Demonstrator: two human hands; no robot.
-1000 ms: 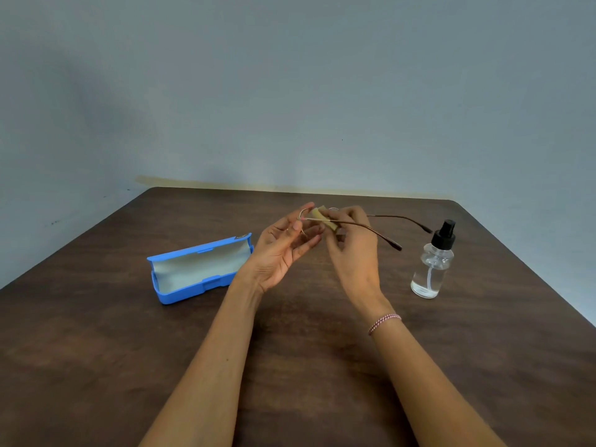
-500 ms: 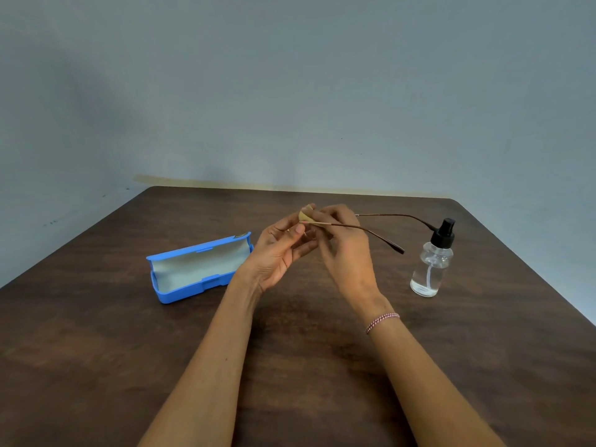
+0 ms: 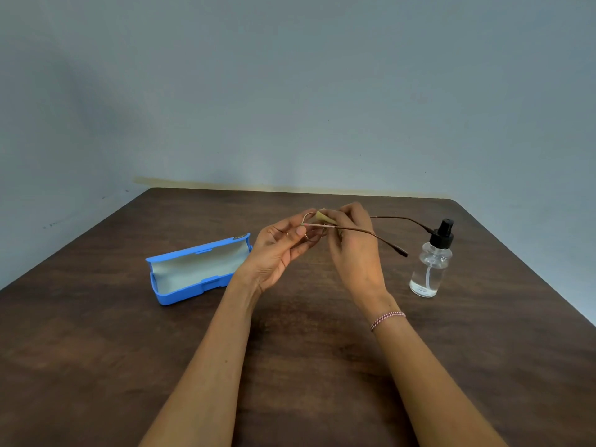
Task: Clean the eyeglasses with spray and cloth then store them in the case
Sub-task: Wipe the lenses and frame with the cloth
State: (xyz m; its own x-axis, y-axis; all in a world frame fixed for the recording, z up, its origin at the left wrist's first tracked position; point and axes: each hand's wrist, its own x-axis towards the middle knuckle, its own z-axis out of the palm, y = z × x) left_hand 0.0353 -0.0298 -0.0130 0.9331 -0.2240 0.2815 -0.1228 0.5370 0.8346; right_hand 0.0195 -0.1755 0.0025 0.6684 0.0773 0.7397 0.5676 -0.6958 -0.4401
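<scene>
Head view, the only one. Both hands are raised above the counter (image 3: 96, 350), meeting near the middle of the frame. The left hand (image 3: 280, 253) has its grip pinched on the glasses (image 3: 354, 230) at the frame's near-left end, thumb and forefinger closed about the rim. The right hand (image 3: 354, 253) has its grip pressed together on a small tan cloth (image 3: 322, 217), which it holds against a lens. The lens itself is mostly hidden behind the fingers, so I would only say the cloth seems to sit on the left-side lens.

The glasses are held in the air, not on the counter. Their temples are unfolded and run from the hands toward 3 o'clock, tips hanging free just short of the bottle (image 3: 430, 269), which stands upright at 3 o'clock from the hands, near but apart from the temple tips.

The case (image 3: 196, 272) lies open on the counter at 9 o'clock from the hands, just beside the left wrist, lid up and pale lining showing. Its long axis runs roughly 8 to 2 o'clock.

Judging by this, wiping is under way and storing is not yet begun. The coming move turns on one thing: the case lies to the left, nearer the left hand, while the temples point the opposite way and must be folded before the glasses fit along the case's length.
</scene>
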